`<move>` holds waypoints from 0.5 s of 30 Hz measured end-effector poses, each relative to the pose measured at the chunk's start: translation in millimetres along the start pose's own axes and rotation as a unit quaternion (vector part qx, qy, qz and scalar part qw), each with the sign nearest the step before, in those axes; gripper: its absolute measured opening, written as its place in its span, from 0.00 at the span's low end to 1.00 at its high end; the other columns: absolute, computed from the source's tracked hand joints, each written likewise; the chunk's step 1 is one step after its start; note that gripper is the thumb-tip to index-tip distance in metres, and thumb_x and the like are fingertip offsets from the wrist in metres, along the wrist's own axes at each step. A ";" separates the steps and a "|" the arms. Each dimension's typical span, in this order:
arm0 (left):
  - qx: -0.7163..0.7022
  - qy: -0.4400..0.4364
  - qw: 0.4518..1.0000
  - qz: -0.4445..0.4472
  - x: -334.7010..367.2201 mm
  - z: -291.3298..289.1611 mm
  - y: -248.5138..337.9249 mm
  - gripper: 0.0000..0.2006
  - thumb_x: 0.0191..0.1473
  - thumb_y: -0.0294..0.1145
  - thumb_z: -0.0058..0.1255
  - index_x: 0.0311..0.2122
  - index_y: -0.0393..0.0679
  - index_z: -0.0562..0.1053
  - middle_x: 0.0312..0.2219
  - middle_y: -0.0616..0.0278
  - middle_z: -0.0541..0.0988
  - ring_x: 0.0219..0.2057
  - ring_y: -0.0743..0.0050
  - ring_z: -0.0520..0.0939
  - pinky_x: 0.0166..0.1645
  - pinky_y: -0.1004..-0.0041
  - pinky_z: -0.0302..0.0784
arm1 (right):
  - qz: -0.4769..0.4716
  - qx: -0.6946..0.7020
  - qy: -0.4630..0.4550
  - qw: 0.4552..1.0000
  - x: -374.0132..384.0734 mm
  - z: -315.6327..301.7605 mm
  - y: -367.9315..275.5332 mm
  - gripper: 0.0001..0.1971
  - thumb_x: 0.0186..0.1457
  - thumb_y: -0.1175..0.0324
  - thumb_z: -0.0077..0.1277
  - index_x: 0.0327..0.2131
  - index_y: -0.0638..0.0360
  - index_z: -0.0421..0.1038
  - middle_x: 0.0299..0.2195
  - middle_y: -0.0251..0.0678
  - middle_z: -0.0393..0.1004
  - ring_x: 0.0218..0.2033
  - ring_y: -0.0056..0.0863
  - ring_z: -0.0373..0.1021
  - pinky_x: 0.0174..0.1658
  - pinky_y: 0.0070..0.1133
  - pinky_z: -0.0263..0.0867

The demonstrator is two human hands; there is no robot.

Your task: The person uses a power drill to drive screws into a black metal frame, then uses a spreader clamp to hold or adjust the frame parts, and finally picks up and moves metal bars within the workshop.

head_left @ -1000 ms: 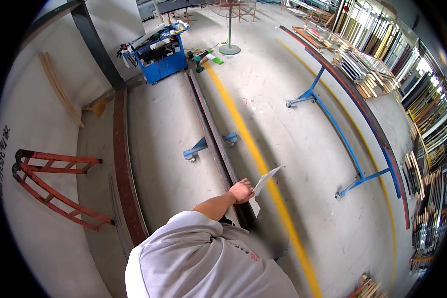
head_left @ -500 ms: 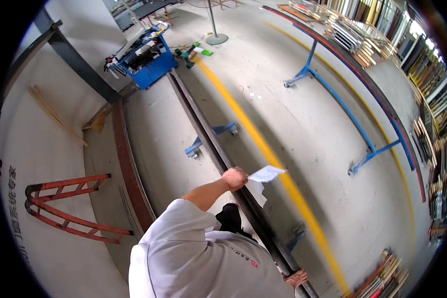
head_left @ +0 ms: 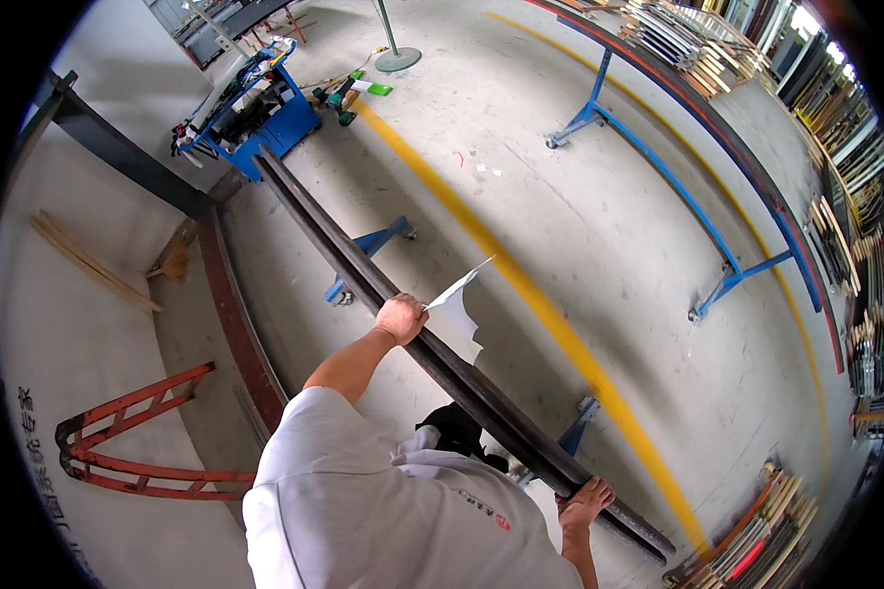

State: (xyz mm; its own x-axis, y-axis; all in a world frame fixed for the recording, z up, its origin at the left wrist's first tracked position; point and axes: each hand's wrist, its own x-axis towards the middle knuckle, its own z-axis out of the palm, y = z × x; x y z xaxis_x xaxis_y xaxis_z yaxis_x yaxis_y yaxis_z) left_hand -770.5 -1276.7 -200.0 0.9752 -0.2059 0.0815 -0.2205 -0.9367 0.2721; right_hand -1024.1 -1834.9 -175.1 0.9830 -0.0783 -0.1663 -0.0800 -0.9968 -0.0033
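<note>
A long dark brown bar (head_left: 467, 393) with a groove along it slants across the view, from the far left to the near right. My left hand (head_left: 401, 319) is closed around its middle part. A white sheet of paper (head_left: 456, 312) sticks out from the fingers of that hand, bent and hanging over the bar's right side. Near the bar's close end, my right hand (head_left: 584, 503) grips it from the right, thumb and fingers over the top. Beneath the bar show parts of a blue wheeled stand (head_left: 375, 239); whether the bar touches it I cannot tell.
A blue tool cart (head_left: 280, 128) stands by the bar's far end, with a green power tool (head_left: 339, 101) on the floor beside it. An orange-red ladder (head_left: 142, 442) is at left. Another blue stand (head_left: 673, 177) and stacked profiles (head_left: 756, 535) lie to the right.
Both hands and the bar have shifted, the left hand farther away and to the left. The bar's near end now shows past my right hand. The paper has swung downward. The view has shifted too.
</note>
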 end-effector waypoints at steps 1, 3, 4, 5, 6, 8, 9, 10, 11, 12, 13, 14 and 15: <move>-0.001 -0.006 1.000 -0.009 3.1 -3.7 -11.0 0.12 0.54 0.38 0.52 0.24 0.42 0.75 0.24 0.55 0.79 0.33 0.53 0.81 0.45 0.60 0.77 | -0.013 0.019 -0.001 1.000 10.5 -1.7 -7.8 0.51 0.31 0.50 0.69 0.56 0.69 0.55 0.50 0.53 0.61 0.56 0.53 0.56 0.63 0.48 0.46; 0.012 -0.001 1.000 -0.019 7.7 -18.4 -45.8 0.13 0.55 0.38 0.50 0.24 0.42 0.75 0.23 0.55 0.79 0.33 0.54 0.81 0.45 0.60 0.77 | -0.037 0.030 0.026 0.999 36.6 -16.0 -42.4 0.50 0.32 0.51 0.69 0.55 0.69 0.56 0.50 0.53 0.62 0.56 0.54 0.57 0.64 0.49 0.44; 0.039 0.001 0.999 -0.035 3.4 -14.1 -65.6 0.13 0.55 0.38 0.49 0.24 0.42 0.75 0.23 0.55 0.79 0.33 0.54 0.81 0.45 0.60 0.77 | -0.036 0.012 -0.001 0.999 49.4 -20.1 -56.0 0.49 0.32 0.52 0.70 0.55 0.69 0.56 0.50 0.54 0.62 0.56 0.54 0.57 0.65 0.49 0.44; 0.061 0.001 0.997 -0.049 7.2 -15.7 -71.9 0.14 0.56 0.39 0.48 0.24 0.42 0.75 0.23 0.55 0.79 0.32 0.55 0.81 0.45 0.60 0.76 | -0.031 -0.009 -0.030 0.999 61.2 -23.6 -62.5 0.49 0.33 0.53 0.70 0.55 0.70 0.56 0.50 0.54 0.62 0.56 0.54 0.56 0.65 0.50 0.43; 0.043 0.005 0.997 -0.056 10.8 -21.8 -78.8 0.14 0.56 0.39 0.47 0.23 0.42 0.75 0.23 0.56 0.79 0.33 0.55 0.81 0.45 0.61 0.76 | -0.032 -0.013 -0.026 0.999 75.1 -24.4 -70.2 0.49 0.33 0.53 0.70 0.55 0.70 0.56 0.50 0.54 0.62 0.56 0.54 0.56 0.65 0.50 0.43; 0.049 0.002 0.996 -0.068 24.1 -31.6 -99.8 0.14 0.56 0.39 0.47 0.23 0.42 0.75 0.23 0.56 0.79 0.33 0.56 0.81 0.45 0.61 0.76 | -0.045 0.015 -0.019 0.999 103.4 -22.2 -86.8 0.48 0.32 0.55 0.68 0.55 0.69 0.57 0.50 0.52 0.62 0.56 0.54 0.58 0.66 0.51 0.43; 0.058 -0.006 0.995 -0.082 26.5 -36.4 -110.4 0.14 0.56 0.38 0.47 0.23 0.42 0.75 0.23 0.55 0.79 0.34 0.56 0.81 0.46 0.62 0.76 | -0.050 0.011 -0.022 0.998 116.1 -21.0 -94.5 0.48 0.32 0.55 0.68 0.55 0.69 0.57 0.50 0.52 0.62 0.56 0.54 0.58 0.66 0.51 0.43; 0.058 -0.015 0.994 -0.091 32.1 -40.4 -119.9 0.13 0.56 0.38 0.47 0.24 0.43 0.75 0.24 0.55 0.80 0.34 0.57 0.81 0.47 0.63 0.76 | -0.057 0.001 -0.019 0.998 129.9 -19.7 -102.3 0.49 0.32 0.55 0.69 0.56 0.69 0.56 0.51 0.52 0.62 0.56 0.53 0.58 0.66 0.50 0.43; 0.059 -0.010 0.993 -0.098 35.7 -41.5 -133.0 0.13 0.56 0.38 0.47 0.24 0.43 0.75 0.24 0.55 0.80 0.34 0.57 0.81 0.47 0.63 0.76 | -0.067 -0.005 -0.010 0.998 150.8 -24.0 -116.3 0.49 0.32 0.56 0.69 0.57 0.68 0.55 0.52 0.52 0.61 0.57 0.53 0.57 0.66 0.50 0.43; 0.061 0.016 0.993 -0.102 37.2 -39.2 -147.4 0.13 0.56 0.38 0.47 0.24 0.43 0.75 0.24 0.55 0.80 0.34 0.57 0.81 0.47 0.63 0.76 | -0.064 0.000 -0.024 0.998 167.7 -32.3 -130.7 0.48 0.31 0.56 0.69 0.55 0.69 0.56 0.51 0.52 0.62 0.56 0.53 0.58 0.66 0.50 0.43; 0.063 0.041 0.992 -0.106 40.3 -40.2 -161.9 0.13 0.56 0.38 0.47 0.24 0.43 0.75 0.24 0.56 0.80 0.34 0.57 0.81 0.47 0.63 0.76 | -0.070 -0.001 -0.020 0.997 184.3 -34.5 -144.3 0.48 0.31 0.56 0.69 0.55 0.69 0.56 0.51 0.52 0.62 0.56 0.53 0.58 0.66 0.50 0.43; 0.056 0.051 0.992 -0.100 42.4 -43.0 -176.6 0.13 0.56 0.38 0.47 0.24 0.43 0.75 0.24 0.56 0.81 0.33 0.57 0.81 0.46 0.62 0.75 | -0.084 -0.022 -0.011 0.996 198.5 -34.8 -156.8 0.46 0.32 0.57 0.67 0.54 0.69 0.57 0.49 0.52 0.62 0.55 0.52 0.59 0.66 0.51 0.43; 0.054 0.053 0.992 -0.106 47.3 -45.7 -190.1 0.13 0.56 0.38 0.47 0.24 0.43 0.75 0.24 0.56 0.81 0.33 0.57 0.81 0.46 0.62 0.75 | -0.097 -0.044 -0.001 0.994 214.3 -36.9 -167.4 0.44 0.32 0.58 0.65 0.53 0.69 0.57 0.47 0.52 0.63 0.54 0.52 0.59 0.65 0.51 0.44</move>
State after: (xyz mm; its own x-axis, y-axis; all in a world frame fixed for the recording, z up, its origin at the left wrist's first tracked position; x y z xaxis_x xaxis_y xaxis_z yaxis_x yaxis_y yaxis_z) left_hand -683.4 -1095.4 -204.1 0.9904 0.0236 0.1359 -0.0027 -0.9816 0.1907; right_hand -794.0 -1685.4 -173.8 0.9781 0.1163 -0.1728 0.1267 -0.9906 0.0506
